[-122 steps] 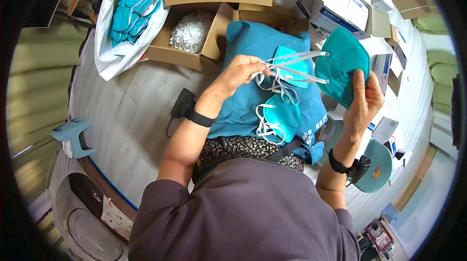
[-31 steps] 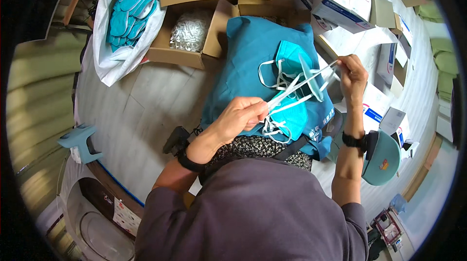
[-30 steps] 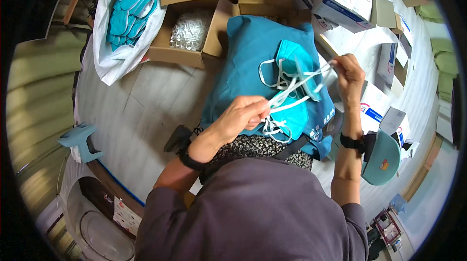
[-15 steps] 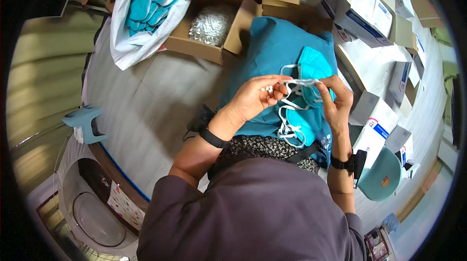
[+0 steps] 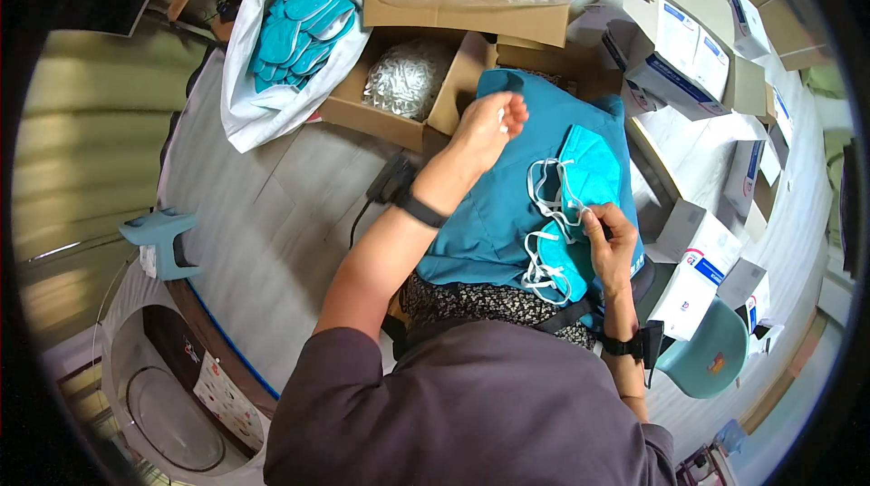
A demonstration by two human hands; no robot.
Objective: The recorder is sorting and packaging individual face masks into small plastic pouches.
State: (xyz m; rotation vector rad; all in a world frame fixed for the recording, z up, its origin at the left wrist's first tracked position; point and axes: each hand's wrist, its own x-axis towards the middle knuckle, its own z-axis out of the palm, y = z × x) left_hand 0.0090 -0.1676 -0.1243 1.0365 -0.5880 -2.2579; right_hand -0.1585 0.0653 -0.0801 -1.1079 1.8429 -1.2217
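Across my lap lies a blue-teal cloth-covered bundle (image 5: pixel 494 191), with turquoise face masks (image 5: pixel 594 167) and their white elastic straps (image 5: pixel 544 187) on its right part. My right hand (image 5: pixel 613 246) pinches a white mask strap beside the masks. Over the far left part of the bundle, my left hand (image 5: pixel 489 128) is curled around small white pieces (image 5: pixel 504 121) that show between the fingers; their exact kind is too small to tell. Both wrists wear black bands.
Beyond the bundle, a cardboard box (image 5: pixel 385 123) holds a heap of small clear-white pieces (image 5: pixel 405 80). A white sack (image 5: pixel 240 105) of turquoise masks stands at the far left. White-and-blue cartons (image 5: pixel 693 286) crowd the right, near a pale teal stool (image 5: pixel 711 354).
My left hand has left the strap and moved away from me, toward the box. My right hand has lowered slightly toward me, still pinching a strap.
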